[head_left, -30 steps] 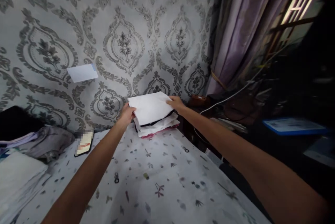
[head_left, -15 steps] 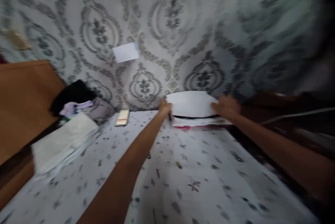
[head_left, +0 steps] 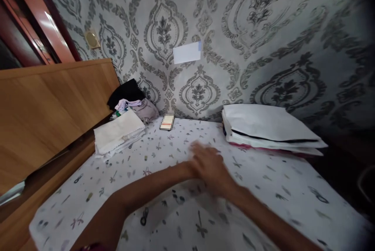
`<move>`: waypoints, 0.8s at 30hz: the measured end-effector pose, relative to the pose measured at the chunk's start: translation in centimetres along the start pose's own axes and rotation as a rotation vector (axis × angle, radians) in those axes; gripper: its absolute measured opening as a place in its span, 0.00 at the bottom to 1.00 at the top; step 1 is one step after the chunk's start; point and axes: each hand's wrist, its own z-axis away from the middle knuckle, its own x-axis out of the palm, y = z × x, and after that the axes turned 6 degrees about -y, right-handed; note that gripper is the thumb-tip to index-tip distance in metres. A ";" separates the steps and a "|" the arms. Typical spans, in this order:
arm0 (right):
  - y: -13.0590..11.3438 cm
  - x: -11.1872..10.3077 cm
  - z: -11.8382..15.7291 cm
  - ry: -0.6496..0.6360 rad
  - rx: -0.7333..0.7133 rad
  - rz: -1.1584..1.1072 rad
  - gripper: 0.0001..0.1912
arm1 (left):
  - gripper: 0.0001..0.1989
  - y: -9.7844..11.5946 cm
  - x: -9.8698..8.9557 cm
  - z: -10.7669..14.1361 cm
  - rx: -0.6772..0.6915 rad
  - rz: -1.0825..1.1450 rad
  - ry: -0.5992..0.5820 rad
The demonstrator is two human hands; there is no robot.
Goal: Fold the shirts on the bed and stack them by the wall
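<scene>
bed (head_left: 164, 188) fills the lower frame, sheet white with small dark prints; everything below is placed relative to it; patterned wall (head_left: 263, 28) runs along its far edge; wooden headboard (head_left: 43, 106) stands along its left side, with a red door (head_left: 43, 24) beyond that; stack (head_left: 269, 129) of folded white cloth with black and pink edges lies at the bed's far right corner, against the wall, nothing touching it; second folded pile (head_left: 117, 135), cream, lies at the far left by the headboard; heap of dark and grey clothes (head_left: 134, 102) sits in the far left corner behind that pile; both forearms cross over the bed's middle; right hand (head_left: 213, 169) is blurred over the sheet, fingers look spread, holding nothing, apart from the stack; left hand (head_left: 191, 169) is hidden behind the right one, cannot tell whether it is open or closed; white note (head_left: 186, 52) is stuck on the wall above the bed's far edge; phone (head_left: 166, 122) lies flat on the sheet at the far edge, between pile and stack
</scene>
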 end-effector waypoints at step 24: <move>-16.1 9.6 5.2 -0.100 0.665 -1.425 0.25 | 0.14 -15.1 -23.1 23.0 -0.704 0.018 0.559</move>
